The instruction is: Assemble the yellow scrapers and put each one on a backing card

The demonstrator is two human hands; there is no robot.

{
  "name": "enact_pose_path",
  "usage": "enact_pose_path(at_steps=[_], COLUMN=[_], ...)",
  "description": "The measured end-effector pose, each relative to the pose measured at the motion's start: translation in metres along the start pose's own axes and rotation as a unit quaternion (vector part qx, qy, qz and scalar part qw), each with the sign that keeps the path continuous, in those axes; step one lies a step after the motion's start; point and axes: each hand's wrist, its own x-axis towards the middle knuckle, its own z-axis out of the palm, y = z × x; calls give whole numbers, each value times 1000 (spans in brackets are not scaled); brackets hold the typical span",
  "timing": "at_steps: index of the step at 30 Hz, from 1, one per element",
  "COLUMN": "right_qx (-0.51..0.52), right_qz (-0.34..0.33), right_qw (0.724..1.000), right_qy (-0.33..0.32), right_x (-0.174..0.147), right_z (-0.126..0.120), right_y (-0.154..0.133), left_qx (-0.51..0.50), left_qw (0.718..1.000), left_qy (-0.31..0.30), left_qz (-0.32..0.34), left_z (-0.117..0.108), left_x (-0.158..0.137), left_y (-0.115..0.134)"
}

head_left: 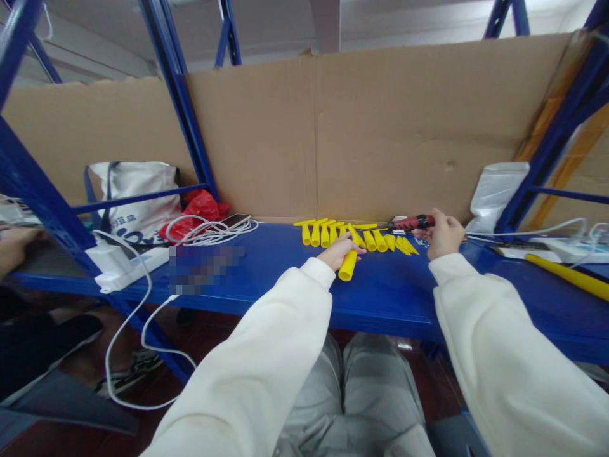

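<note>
My left hand (339,252) is closed around a yellow plastic tube (347,266), its open round end facing me. In my right hand (446,233) is the red and black handle of a screwdriver (412,223). Its thin shaft points left, over the yellow parts. Behind my left hand a row of short yellow tubes (315,235) lies on the blue shelf (285,273), several with pointed yellow strips at their far ends. Small yellow pointed pieces (404,245) lie between my hands. Whether the screwdriver tip touches a part, I cannot tell.
A cardboard sheet (380,133) stands behind the shelf. To the left are a white cloth bag (137,184), a red plastic bag (202,206), coiled white cable (209,231) and a power strip (143,266). On the right lie a long yellow tube (571,274) and a clear bag (497,193). Another person's hand (16,247) shows far left.
</note>
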Motion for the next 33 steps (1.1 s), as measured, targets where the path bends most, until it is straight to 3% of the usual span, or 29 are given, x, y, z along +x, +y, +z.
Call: enact_pose_path(at_steps=[11, 19, 28, 33], right_qx=[9, 15, 25, 6], right_qz=[-19, 6, -11, 16], right_qw=[999, 1000, 999, 999], right_qy=[-27, 8, -27, -48], right_x=[5, -2, 2, -3], right_z=[-3, 0, -2, 1], right_y=[4, -1, 2, -6], left_qx=[-16, -5, -10, -8], left_qw=[1000, 1000, 1000, 1000], left_qy=[6, 5, -1, 16], left_qz=[-2, -7, -4, -10], left_z=[-1, 0, 0, -1], left_x=[5, 2, 1, 4], left_y=[-1, 1, 0, 0])
